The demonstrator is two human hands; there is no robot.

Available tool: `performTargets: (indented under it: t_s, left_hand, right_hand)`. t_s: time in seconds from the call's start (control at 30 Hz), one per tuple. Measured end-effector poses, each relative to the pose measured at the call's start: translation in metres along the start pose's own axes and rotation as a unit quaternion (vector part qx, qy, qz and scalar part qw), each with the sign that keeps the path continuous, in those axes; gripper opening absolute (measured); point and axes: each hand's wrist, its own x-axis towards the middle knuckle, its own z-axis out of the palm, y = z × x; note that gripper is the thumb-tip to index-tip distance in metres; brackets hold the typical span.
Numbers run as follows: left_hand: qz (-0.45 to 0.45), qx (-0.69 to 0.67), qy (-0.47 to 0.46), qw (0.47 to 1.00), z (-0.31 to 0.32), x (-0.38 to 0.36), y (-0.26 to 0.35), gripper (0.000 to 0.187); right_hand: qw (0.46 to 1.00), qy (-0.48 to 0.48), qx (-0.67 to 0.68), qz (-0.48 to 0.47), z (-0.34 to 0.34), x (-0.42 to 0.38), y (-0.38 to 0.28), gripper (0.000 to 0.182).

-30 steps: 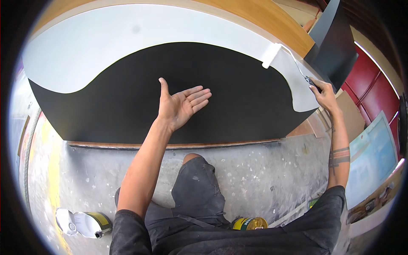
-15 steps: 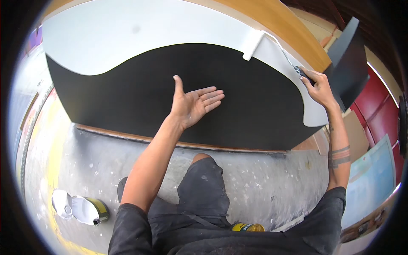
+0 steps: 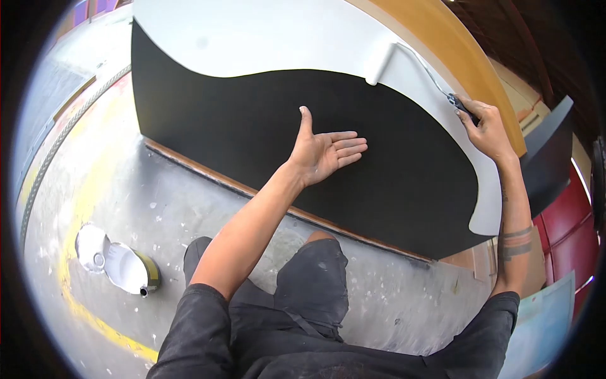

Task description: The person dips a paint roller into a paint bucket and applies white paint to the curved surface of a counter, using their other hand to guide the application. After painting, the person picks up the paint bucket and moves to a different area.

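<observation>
My right hand (image 3: 486, 126) is wrapped round the dark handle of a paint roller (image 3: 380, 64). The roller's white sleeve lies against the white upper band (image 3: 265, 38) of a curved panel, its lower end right at the wavy border with the black part (image 3: 252, 126). A bent wire frame links sleeve and handle. My left hand (image 3: 325, 151) is held out in front of the black part, palm showing, thumb up and fingers stretched, with nothing in it.
An orange-brown edge (image 3: 435, 31) curves along the panel's top. On the spotted grey floor (image 3: 183, 215) at lower left stands a cut-open can (image 3: 129, 268) with white inside. Dark boards (image 3: 549, 158) and a light blue panel (image 3: 549, 328) lean at right.
The view has turned, so the panel now sits tilted and further right. The roller has shifted slightly along the white band near the border. My left hand stays spread; the yellow can by my lap has left view.
</observation>
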Motion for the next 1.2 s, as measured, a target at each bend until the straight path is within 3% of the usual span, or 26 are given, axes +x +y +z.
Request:
performTargets:
  t_s: [0.2, 0.7, 1.03, 1.2]
  left_hand:
    - [0.024, 0.0, 0.015, 1.0, -0.006, -0.015, 0.017, 0.141]
    - [0.063, 0.014, 0.029, 0.997, -0.016, -0.053, 0.05, 0.141]
    - [0.076, 0.018, 0.025, 0.997, -0.023, -0.064, 0.056, 0.139]
    - [0.074, -0.002, 0.04, 0.996, -0.03, -0.067, 0.054, 0.138]
  right_hand:
    - [0.997, 0.001, -0.04, -0.067, 0.009, 0.048, -0.046, 0.034]
    - [0.996, -0.004, -0.009, -0.085, 0.049, 0.121, -0.148, 0.032]
    - [0.995, 0.022, -0.005, -0.098, 0.04, 0.113, -0.126, 0.032]
    - [0.996, -0.051, -0.067, -0.022, -0.013, 0.083, -0.105, 0.033]
